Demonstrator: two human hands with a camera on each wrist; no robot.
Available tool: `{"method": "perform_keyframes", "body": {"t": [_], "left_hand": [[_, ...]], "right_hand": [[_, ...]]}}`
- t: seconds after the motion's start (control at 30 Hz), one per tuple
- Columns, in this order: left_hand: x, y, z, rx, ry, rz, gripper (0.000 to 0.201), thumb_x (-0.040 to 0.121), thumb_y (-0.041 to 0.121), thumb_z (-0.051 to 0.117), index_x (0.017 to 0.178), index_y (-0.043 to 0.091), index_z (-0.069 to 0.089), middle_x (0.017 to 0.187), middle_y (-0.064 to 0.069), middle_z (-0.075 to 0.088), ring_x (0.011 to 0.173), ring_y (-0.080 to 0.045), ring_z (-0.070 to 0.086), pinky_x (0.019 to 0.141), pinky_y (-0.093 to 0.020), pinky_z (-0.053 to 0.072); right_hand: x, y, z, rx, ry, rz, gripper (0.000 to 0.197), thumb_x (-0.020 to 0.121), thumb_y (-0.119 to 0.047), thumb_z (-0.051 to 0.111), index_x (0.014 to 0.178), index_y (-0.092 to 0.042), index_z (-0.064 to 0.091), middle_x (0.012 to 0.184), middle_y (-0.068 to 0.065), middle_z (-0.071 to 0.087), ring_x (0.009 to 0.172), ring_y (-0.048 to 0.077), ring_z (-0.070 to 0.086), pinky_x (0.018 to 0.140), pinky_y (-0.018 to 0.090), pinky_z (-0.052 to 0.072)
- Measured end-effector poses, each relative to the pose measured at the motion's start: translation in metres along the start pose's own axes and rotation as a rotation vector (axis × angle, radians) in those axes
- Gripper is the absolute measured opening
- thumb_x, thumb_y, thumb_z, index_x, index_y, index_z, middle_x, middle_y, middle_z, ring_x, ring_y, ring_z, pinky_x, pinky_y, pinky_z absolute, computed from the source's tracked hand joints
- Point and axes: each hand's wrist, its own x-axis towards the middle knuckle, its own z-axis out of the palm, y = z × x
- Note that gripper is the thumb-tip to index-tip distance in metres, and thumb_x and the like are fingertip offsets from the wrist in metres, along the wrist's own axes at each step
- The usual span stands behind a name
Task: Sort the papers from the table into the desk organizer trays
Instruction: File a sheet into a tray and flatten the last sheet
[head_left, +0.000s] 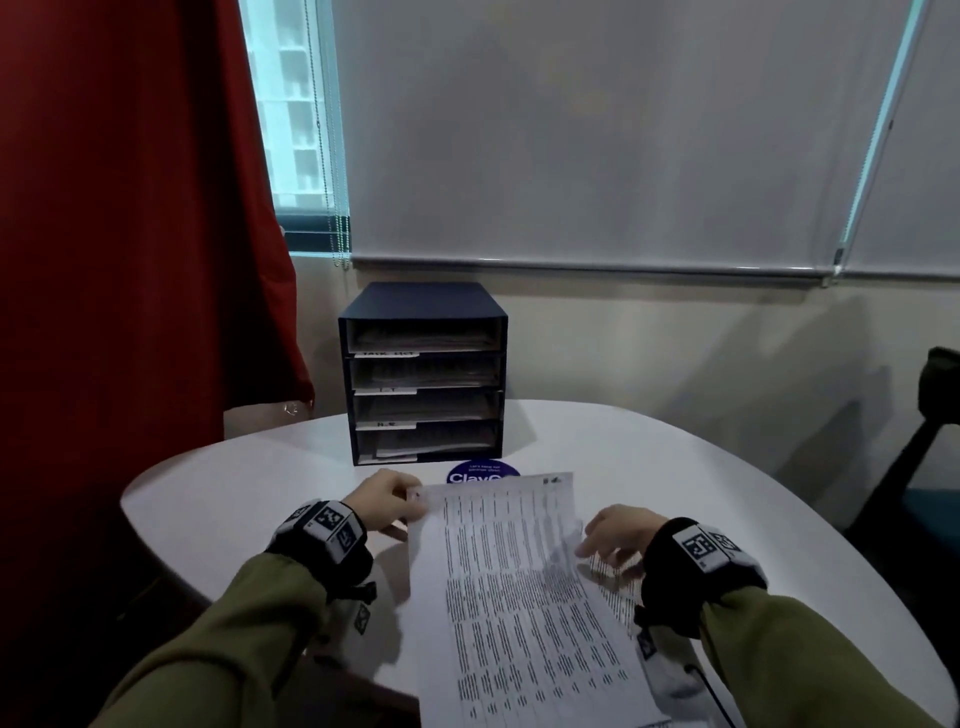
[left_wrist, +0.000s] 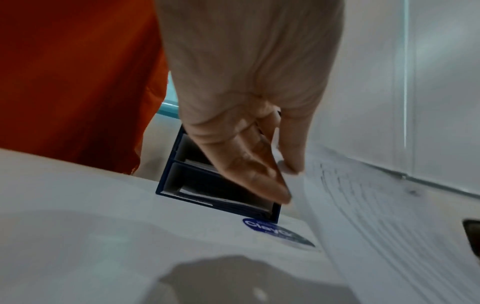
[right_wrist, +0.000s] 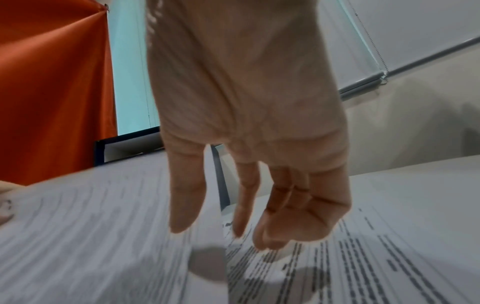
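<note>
Left hand (head_left: 382, 501) pinches far left corner of top printed sheet (head_left: 519, 587), lifting it off tabletop (head_left: 234, 493). Right hand (head_left: 618, 535) hovers over sheet's right edge, fingers relaxed, loosely spread, gripping nothing; second printed sheet (right_wrist: 363, 257) lies beneath. Dark desk organizer (head_left: 423, 371) stands beyond, papers in all four trays. Blue round sticker (head_left: 483, 474) between organizer and sheet.

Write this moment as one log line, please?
left hand: pinches top sheet corner, lifting | right hand: open over lower sheet | organizer: four trays, all holding papers
</note>
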Motion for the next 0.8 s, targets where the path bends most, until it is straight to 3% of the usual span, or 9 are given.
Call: {"method": "perform_keyframes", "body": {"t": [0.13, 0.2, 0.27, 0.33, 0.4, 0.5, 0.6, 0.67, 0.8], "left_hand": [[-0.009, 0.007, 0.002, -0.377, 0.157, 0.032, 0.022, 0.091, 0.004, 0.056, 0.073, 0.014, 0.049, 0.074, -0.004, 0.053, 0.062, -0.011, 0.058, 0.063, -0.03, 0.054], [-0.01, 0.008, 0.004, -0.578, 0.236, -0.033, 0.002, 0.094, 0.012, 0.054, 0.093, 0.012, 0.053, 0.084, -0.006, 0.059, 0.071, -0.018, 0.059, 0.066, -0.031, 0.051], [-0.011, 0.007, 0.005, -0.701, 0.144, -0.129, 0.022, 0.097, 0.026, 0.051, 0.109, 0.007, 0.053, 0.092, -0.01, 0.061, 0.076, -0.024, 0.061, 0.067, -0.033, 0.051], [-0.011, 0.004, 0.006, -0.673, 0.009, -0.238, 0.031, 0.097, 0.031, 0.05, 0.112, 0.004, 0.053, 0.094, -0.013, 0.06, 0.077, -0.027, 0.061, 0.066, -0.035, 0.053], [-0.011, 0.001, 0.006, -0.574, -0.018, -0.311, 0.02, 0.096, 0.019, 0.05, 0.109, 0.003, 0.05, 0.09, -0.012, 0.057, 0.072, -0.026, 0.06, 0.061, -0.033, 0.051], [0.0, -0.007, -0.002, -0.519, 0.079, -0.333, 0.012, 0.09, -0.004, 0.041, 0.099, 0.001, 0.047, 0.082, -0.012, 0.049, 0.063, -0.024, 0.051, 0.055, -0.029, 0.044], [0.018, -0.017, -0.017, -0.582, 0.146, -0.323, 0.021, 0.088, -0.008, 0.038, 0.106, 0.0, 0.045, 0.097, -0.017, 0.043, 0.069, -0.024, 0.045, 0.059, -0.031, 0.038], [0.03, -0.019, -0.027, -0.606, 0.187, -0.331, 0.012, 0.091, -0.007, 0.039, 0.101, -0.003, 0.044, 0.094, -0.017, 0.044, 0.068, -0.025, 0.046, 0.06, -0.034, 0.04], [0.041, -0.017, -0.044, -0.604, 0.178, -0.339, 0.005, 0.096, 0.002, 0.043, 0.097, -0.003, 0.045, 0.078, -0.011, 0.045, 0.064, -0.026, 0.052, 0.053, -0.032, 0.049]], "right_hand": [[-0.007, 0.002, 0.002, -0.08, -0.093, -0.02, 0.015, 0.069, 0.001, 0.062, 0.068, -0.012, 0.057, 0.069, 0.002, 0.055, 0.066, 0.014, 0.054, 0.054, 0.02, 0.044], [-0.005, 0.001, 0.005, 0.066, -0.084, -0.052, 0.015, 0.077, 0.002, 0.056, 0.069, -0.009, 0.05, 0.073, 0.005, 0.053, 0.068, 0.017, 0.054, 0.056, 0.022, 0.041], [0.006, -0.002, 0.007, 0.325, -0.026, -0.096, 0.02, 0.087, 0.004, 0.046, 0.07, -0.002, 0.038, 0.074, 0.009, 0.048, 0.066, 0.02, 0.049, 0.054, 0.024, 0.036], [0.016, -0.009, 0.01, 0.494, 0.028, -0.117, 0.028, 0.093, 0.004, 0.041, 0.068, -0.007, 0.039, 0.063, 0.005, 0.049, 0.058, 0.019, 0.046, 0.044, 0.019, 0.037], [0.03, -0.021, 0.016, 0.511, 0.045, -0.148, 0.028, 0.094, 0.002, 0.045, 0.072, -0.015, 0.046, 0.07, 0.001, 0.053, 0.062, 0.014, 0.051, 0.046, 0.02, 0.047], [0.043, -0.042, 0.025, 0.501, 0.027, -0.16, 0.026, 0.093, -0.001, 0.051, 0.075, -0.019, 0.048, 0.08, -0.001, 0.051, 0.068, 0.01, 0.052, 0.052, 0.016, 0.05], [0.054, -0.065, 0.031, 0.448, 0.011, -0.178, 0.025, 0.093, -0.001, 0.052, 0.074, -0.017, 0.048, 0.079, -0.001, 0.05, 0.067, 0.009, 0.051, 0.045, 0.012, 0.048], [0.064, -0.078, 0.033, 0.446, -0.001, -0.193, 0.027, 0.094, 0.0, 0.05, 0.073, -0.017, 0.046, 0.079, -0.001, 0.048, 0.066, 0.009, 0.049, 0.042, 0.012, 0.047], [0.091, -0.105, 0.03, 0.462, -0.055, -0.187, 0.023, 0.093, -0.002, 0.049, 0.075, -0.016, 0.048, 0.082, 0.001, 0.05, 0.07, 0.013, 0.052, 0.067, 0.026, 0.052]]}}
